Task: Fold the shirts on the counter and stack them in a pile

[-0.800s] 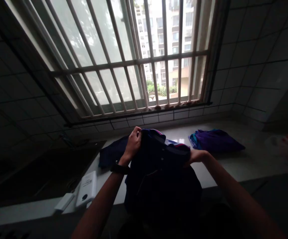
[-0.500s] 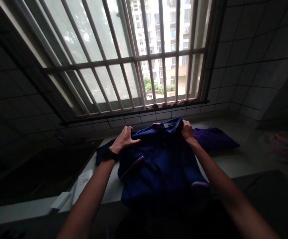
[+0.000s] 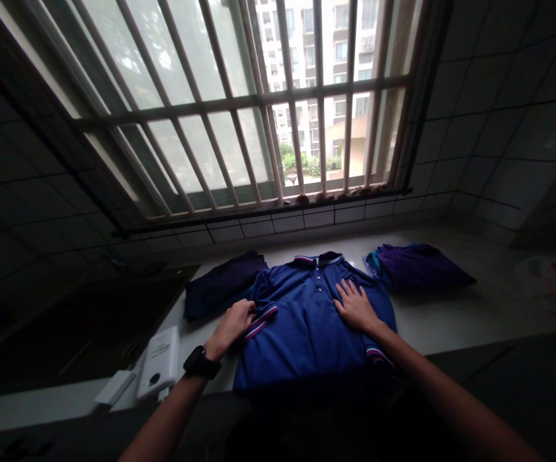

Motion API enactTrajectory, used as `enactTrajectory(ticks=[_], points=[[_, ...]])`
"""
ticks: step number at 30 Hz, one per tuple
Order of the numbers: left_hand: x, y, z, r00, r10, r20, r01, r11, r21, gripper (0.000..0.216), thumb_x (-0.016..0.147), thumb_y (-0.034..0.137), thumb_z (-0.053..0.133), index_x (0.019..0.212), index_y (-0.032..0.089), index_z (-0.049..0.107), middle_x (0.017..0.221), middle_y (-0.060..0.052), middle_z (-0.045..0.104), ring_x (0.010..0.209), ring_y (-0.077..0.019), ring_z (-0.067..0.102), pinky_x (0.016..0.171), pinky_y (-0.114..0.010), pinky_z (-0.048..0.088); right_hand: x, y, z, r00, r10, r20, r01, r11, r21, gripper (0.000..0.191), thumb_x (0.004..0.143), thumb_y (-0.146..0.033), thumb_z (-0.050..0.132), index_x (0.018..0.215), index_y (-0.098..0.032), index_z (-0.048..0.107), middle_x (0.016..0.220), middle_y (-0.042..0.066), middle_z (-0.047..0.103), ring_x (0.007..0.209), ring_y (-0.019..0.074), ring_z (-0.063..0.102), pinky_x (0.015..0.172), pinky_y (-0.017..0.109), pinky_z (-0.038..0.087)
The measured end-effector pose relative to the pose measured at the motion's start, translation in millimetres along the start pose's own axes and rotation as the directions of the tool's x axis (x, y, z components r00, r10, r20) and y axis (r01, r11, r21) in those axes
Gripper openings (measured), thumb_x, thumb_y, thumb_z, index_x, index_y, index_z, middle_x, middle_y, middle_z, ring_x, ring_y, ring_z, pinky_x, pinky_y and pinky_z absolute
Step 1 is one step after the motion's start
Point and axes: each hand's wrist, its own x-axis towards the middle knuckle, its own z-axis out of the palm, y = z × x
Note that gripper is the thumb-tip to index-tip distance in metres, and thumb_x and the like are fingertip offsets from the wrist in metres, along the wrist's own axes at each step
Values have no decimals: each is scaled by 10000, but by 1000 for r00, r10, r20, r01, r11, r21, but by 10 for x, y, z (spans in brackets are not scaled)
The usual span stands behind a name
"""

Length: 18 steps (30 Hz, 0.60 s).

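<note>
A blue polo shirt (image 3: 301,321) with striped collar and sleeve trim lies face up on the pale counter (image 3: 451,314), its hem hanging over the front edge. My left hand (image 3: 233,323) is closed on the shirt's left sleeve at its striped cuff. My right hand (image 3: 354,305) lies flat with fingers spread on the shirt's chest, right of the buttons. A black watch sits on my left wrist.
A folded dark garment (image 3: 222,282) lies left of the shirt and a folded purple one (image 3: 417,266) to its right. A white box (image 3: 158,362) and a small white item (image 3: 114,387) sit at the counter's left front. A dark sink (image 3: 80,327) lies further left, a barred window behind.
The shirt went from held up by its shoulders to spread flat on the counter. My left hand moved down to the sleeve cuff. My right hand left the collar and flattened on the chest.
</note>
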Motion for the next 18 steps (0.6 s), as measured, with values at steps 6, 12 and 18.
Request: enactTrajectory(ticks=[6,12,18], points=[[-178,-340,-666,892,-393,-224,432,886,168,132,821,178,525,859,192,650,885,-132,711,844,-285,684,695,-318,483,2,-7,-1,999,-50,10,50,999,8,607,1025,-397,350,1571,-135,393,1665,153,292,1543,323,244,1220,533,220],[-7,269,-414,974,22,-227,66,926,371,397,845,64,418,1145,130,669,1142,-198,678,1084,-317,651,944,-424,517,4,13,-18,993,-118,30,117,992,43,638,1025,-448,333,1582,-140,372,1674,130,268,1549,332,228,1224,568,210],[343,938,586,964,256,67,-264,917,298,508,994,378,462,1481,241,500,1584,-119,462,1471,-305,407,1184,-502,366,203,256,-197,923,-333,192,296,935,197,725,1019,-595,281,1618,-186,293,1686,86,233,1567,280,183,1259,505,183]])
